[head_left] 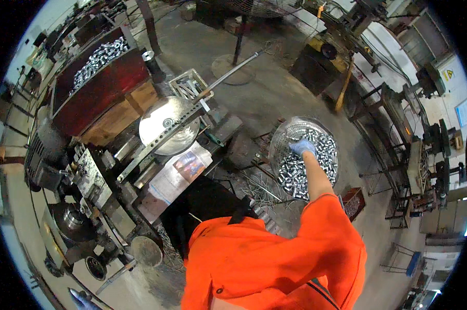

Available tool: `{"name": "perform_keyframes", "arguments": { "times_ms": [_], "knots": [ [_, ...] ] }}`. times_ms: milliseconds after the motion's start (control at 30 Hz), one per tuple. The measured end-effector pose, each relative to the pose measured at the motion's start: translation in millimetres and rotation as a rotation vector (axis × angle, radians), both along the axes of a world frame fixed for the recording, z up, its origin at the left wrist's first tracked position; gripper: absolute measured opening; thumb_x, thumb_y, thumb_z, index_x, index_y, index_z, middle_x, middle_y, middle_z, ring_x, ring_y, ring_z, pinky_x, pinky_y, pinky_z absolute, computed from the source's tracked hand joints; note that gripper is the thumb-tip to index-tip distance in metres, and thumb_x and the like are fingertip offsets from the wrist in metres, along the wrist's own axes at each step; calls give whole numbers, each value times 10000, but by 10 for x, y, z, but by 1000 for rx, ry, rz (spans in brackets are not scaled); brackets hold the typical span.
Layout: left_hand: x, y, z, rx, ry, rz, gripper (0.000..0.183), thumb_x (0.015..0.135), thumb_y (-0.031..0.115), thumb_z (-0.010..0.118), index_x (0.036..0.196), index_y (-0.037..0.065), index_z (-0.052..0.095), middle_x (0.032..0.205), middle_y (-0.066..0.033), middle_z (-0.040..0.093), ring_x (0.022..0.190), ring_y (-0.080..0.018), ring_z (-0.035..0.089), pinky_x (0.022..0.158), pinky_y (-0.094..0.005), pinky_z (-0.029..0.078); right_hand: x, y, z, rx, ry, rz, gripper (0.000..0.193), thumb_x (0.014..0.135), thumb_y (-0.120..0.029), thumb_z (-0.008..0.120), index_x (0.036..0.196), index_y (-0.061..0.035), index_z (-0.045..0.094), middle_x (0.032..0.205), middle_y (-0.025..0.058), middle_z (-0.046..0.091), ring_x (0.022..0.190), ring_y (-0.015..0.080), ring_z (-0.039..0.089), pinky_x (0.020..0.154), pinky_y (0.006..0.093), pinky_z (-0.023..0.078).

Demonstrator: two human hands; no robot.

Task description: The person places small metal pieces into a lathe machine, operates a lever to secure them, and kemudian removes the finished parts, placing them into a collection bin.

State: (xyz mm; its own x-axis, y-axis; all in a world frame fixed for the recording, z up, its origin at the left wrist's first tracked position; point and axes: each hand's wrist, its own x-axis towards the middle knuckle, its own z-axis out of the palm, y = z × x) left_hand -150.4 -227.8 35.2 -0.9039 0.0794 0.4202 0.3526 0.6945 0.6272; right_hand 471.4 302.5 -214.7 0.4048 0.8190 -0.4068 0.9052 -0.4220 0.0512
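Observation:
My right hand (303, 148), in a light blue glove, reaches out to a round perforated metal basin (283, 135) on my right. It is over the short shiny metal sleeves (321, 150) heaped inside. The fingers are turned down and too small to make out, so whether they grip a sleeve is unclear. My left hand is out of view. Its orange sleeve (198, 281) and a strip of bare forearm (233, 305) run off the lower edge.
On my left stands a machine with a round metal disc (158, 121), a long perforated bar (156, 143) and a printed sheet (179, 175). Behind it, a red bin (106, 90) holds more sleeves. Thin rods (264, 188) lie below the basin, beside a small red box (353, 202).

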Motion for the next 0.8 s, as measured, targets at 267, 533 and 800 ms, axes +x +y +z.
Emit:
{"name": "perform_keyframes", "arguments": {
  "times_ms": [267,533,800],
  "knots": [
    [-336,-520,-337,-79,-68,-63,487,915,404,448,1235,43,510,840,-51,565,694,-138,486,619,-267,419,-269,-126,409,179,-34,152,573,723,-526,604,1018,-36,640,1051,172,618,992,297,592,868,367,450],
    [432,690,-94,295,-237,-425,394,897,289,499,1147,-9,565,904,-42,614,778,-130,529,738,-284,439,-1858,-799,1274,753,1095,764,199,699,-140,706,884,-74,678,914,133,643,906,268,595,816,350,458],
    [1214,2046,-485,482,-1153,-1192,541,882,487,455,1012,-17,604,810,-99,640,593,-155,600,604,-256,481,-3654,-1901,2110,609,1494,1616,202,643,-94,693,841,-118,659,1051,85,598,978,305,546,813,380,455]
  ]
}}
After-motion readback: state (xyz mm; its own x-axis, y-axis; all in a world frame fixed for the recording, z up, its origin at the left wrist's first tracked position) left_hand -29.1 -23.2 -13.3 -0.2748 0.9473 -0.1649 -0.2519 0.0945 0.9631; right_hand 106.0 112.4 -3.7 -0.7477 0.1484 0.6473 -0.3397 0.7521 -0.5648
